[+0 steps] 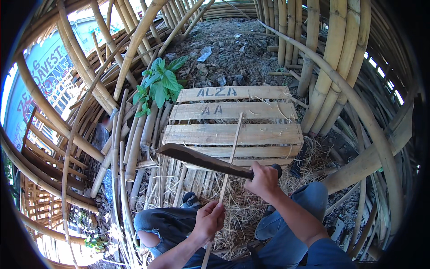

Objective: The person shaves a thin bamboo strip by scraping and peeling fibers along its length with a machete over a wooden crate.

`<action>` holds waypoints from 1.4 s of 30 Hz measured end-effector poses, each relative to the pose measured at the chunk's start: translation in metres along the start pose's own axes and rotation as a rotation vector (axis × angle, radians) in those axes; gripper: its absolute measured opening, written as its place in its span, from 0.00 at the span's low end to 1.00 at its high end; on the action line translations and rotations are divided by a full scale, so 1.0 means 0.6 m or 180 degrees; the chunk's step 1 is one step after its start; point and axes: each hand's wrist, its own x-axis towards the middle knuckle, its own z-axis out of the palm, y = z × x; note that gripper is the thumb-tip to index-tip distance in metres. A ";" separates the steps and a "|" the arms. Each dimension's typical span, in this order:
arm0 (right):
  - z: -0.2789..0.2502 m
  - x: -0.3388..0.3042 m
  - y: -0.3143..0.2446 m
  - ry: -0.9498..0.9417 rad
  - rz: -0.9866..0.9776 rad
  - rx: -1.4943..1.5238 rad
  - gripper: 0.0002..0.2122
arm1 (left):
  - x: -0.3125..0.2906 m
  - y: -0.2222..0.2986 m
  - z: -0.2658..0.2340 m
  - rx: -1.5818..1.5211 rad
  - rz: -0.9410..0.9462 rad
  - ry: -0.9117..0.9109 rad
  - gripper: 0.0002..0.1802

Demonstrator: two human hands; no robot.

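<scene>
My right hand (263, 180) is wrapped round the dark handle of a machete (201, 159), whose long blade points left and slightly up. Beneath the blade runs a thin bamboo strip (236, 136), crossing it near the handle; whether they touch I cannot tell. My left hand (209, 220) pinches this strip lower down, between my knees, and its lower end passes toward my lap. The strip's far end lies over a slatted wooden crate (233, 133) with dark lettering, which stands in front of me.
Bamboo shavings (237, 224) cover the ground round my feet. A leafy green plant (161, 83) grows left of the crate, beside stacked bamboo poles (150, 123). Thick upright bamboo poles (333, 67) stand at the right. Dark soil (210, 54) with litter stretches behind the crate.
</scene>
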 end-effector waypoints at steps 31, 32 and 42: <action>-0.022 0.009 0.006 0.0568 -0.0514 0.0346 0.12 | -0.028 0.002 0.004 0.0091 -0.0019 -0.0219 0.12; -0.023 0.011 0.007 0.0561 -0.0510 0.0359 0.12 | -0.033 0.004 0.007 0.0094 0.0001 -0.0191 0.13; 0.000 0.029 0.039 0.0408 -0.0173 0.0001 0.12 | -0.037 0.015 0.009 0.0084 -0.0109 -0.0015 0.14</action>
